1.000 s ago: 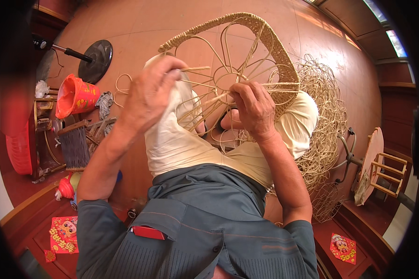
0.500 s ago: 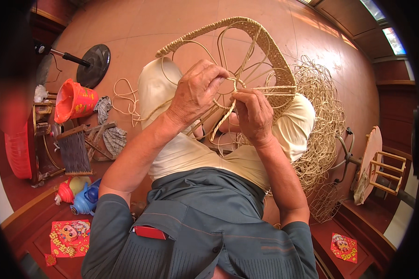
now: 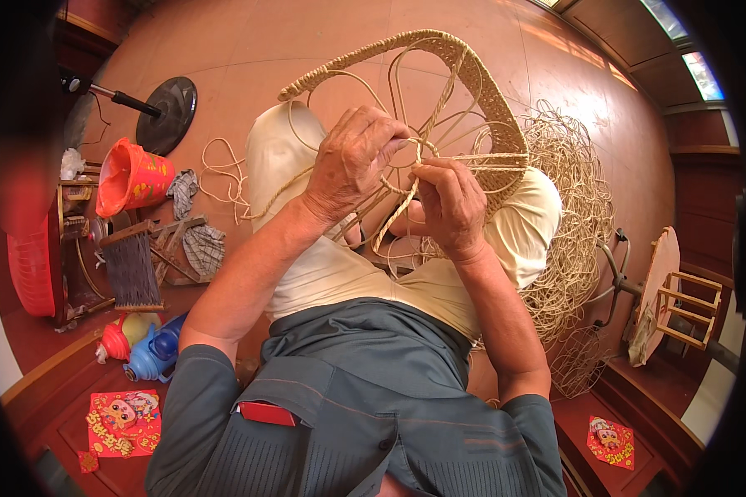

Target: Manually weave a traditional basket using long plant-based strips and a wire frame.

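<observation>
Across my knees rests a partly woven straw-coloured frame (image 3: 496,108), its curved rim wrapped in cord and its middle crossed by wire loops and twisted cords. My left hand (image 3: 358,157) is closed, pinching a loop of straw cord (image 3: 420,149) near the centre of the frame. Just right of it my right hand (image 3: 453,203) is closed too, its thumb and finger gripping the cord where strands meet. Taut pale strands run from there to the frame's right side. A twisted cord end hangs below between the hands. The fingertips partly hide the knot.
A large heap of loose straw cord (image 3: 576,232) lies by my right leg. To the left are a red bucket (image 3: 133,178), a small folding stool (image 3: 133,265), a blue flask (image 3: 149,352) and a black round stand base (image 3: 166,116). An upturned stool (image 3: 659,294) lies far right.
Almost nothing differs. Both hands keep their pinch on the cord, with only a very slight shift of the left hand.
</observation>
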Demonstrator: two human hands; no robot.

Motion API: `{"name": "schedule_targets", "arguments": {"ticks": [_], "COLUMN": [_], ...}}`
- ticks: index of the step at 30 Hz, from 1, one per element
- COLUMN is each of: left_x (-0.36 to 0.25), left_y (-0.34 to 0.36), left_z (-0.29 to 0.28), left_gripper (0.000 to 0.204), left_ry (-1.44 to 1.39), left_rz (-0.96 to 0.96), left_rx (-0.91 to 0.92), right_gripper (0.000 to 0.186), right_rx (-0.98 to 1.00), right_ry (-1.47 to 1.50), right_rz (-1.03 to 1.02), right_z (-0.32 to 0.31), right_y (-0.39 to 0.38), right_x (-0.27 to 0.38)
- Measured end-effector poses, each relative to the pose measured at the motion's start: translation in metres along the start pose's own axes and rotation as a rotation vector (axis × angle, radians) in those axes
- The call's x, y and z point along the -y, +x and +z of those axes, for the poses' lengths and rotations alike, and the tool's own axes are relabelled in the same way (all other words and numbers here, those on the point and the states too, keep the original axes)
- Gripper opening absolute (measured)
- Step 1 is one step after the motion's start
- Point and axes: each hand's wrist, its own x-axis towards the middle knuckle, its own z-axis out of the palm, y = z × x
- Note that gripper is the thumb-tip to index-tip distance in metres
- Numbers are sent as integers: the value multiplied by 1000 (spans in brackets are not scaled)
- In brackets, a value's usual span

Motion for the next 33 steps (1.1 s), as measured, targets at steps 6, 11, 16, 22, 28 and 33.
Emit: {"name": "schedule_targets", "arguments": {"ticks": [6,11,16,22,28,33], "left_x": [-3,-3,-5,-4,-1,0], "left_y": [0,-3,-1,-4,-6,-4], "left_z": [6,8,8,13,16,18], "left_gripper": [17,16,18,16,16,19], "left_ry": [-22,-17,-160,24,87,116], "left_rz": [-44,-58,-152,-41,-17,14], "left_rx": [-32,-4,-66,-50,-35,2], "right_gripper": [29,28,28,28,29,28], "right_rx": [-5,-11,1,-19,-4,-10], "right_ry": [-3,9,8,7,16,6], "right_rz": [-11,-12,-13,-18,-11,-37], "right_z": [1,1,3,2,2,-1], "right_y": [1,1,1,1,-1,4], "right_x": [0,0,0,-1,-2,-3]}}
